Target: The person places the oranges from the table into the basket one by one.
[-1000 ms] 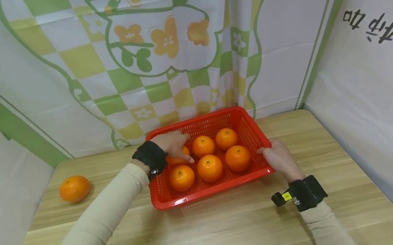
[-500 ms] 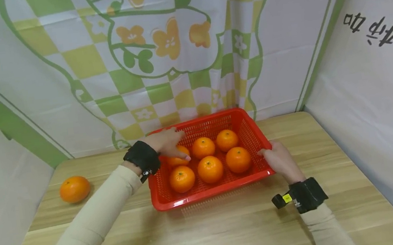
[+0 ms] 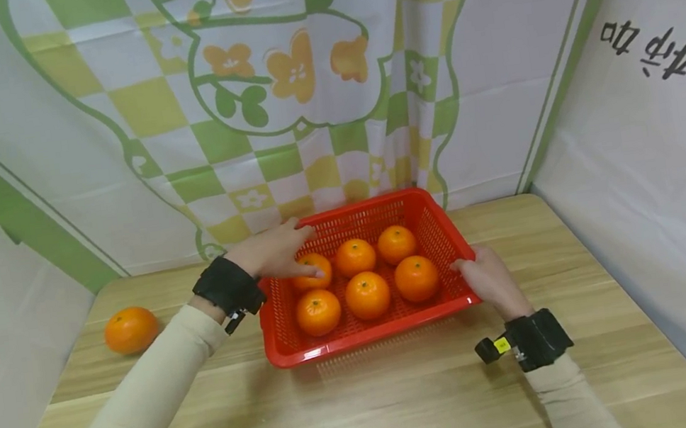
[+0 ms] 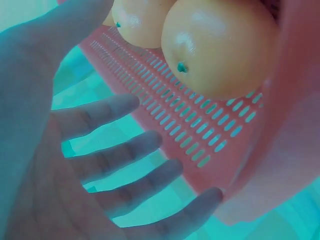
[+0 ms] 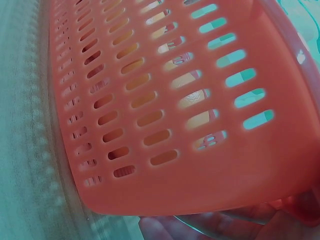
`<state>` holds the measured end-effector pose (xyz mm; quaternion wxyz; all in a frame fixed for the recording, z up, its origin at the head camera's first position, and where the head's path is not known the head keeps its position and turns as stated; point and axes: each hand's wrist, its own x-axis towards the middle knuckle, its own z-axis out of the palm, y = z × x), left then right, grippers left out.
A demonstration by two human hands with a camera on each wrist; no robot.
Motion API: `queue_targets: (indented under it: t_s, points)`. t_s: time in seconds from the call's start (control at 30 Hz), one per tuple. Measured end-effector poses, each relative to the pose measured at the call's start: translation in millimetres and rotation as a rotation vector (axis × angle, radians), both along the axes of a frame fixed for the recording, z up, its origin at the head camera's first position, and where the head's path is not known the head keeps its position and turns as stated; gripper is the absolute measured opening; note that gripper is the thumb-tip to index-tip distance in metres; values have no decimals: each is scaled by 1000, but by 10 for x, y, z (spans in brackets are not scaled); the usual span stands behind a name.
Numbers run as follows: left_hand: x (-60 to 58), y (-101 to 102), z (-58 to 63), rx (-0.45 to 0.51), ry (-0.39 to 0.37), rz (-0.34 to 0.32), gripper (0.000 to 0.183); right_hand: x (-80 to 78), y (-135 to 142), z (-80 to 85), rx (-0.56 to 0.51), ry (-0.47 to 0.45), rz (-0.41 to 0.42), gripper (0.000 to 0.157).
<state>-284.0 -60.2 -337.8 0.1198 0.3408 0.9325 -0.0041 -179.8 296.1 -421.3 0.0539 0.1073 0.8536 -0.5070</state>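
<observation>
A red perforated plastic basket (image 3: 327,349) stands on the wooden table, holding several oranges in two rows. Over its back-left corner is my left hand (image 3: 273,251), fingers spread and nothing gripped. Its thumb passes above the back-left orange (image 3: 311,283) and partly covers it. In the left wrist view the extended fingers (image 4: 125,155) lie along the basket's edge, with a large orange (image 4: 220,55) just inside; whether they touch the rim is unclear. My right hand (image 3: 493,281) grips the basket's right rim, thumb on the inner side. The right wrist view shows the basket's slotted wall (image 5: 200,170).
A single orange (image 3: 131,330) lies on the table (image 3: 367,411) to the left of the basket, beside my left forearm. A patterned curtain (image 3: 335,151) hangs right behind the basket. White cloth walls (image 3: 651,155) stand at both sides.
My left hand has drawn back leftward from over the oranges to the basket's back-left corner, uncovering more of the back-left orange. The right hand keeps its hold on the rim.
</observation>
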Motion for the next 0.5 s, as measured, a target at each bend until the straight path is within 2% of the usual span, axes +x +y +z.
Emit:
queue_targets:
  t_s: [0.23, 0.5]
  points:
    - [101, -151, -43, 122, 74, -9, 74, -4, -24, -7, 7, 5, 3, 36]
    - [208, -324, -48, 176, 157, 48, 62, -5, -4, -7, 3, -4, 10, 40]
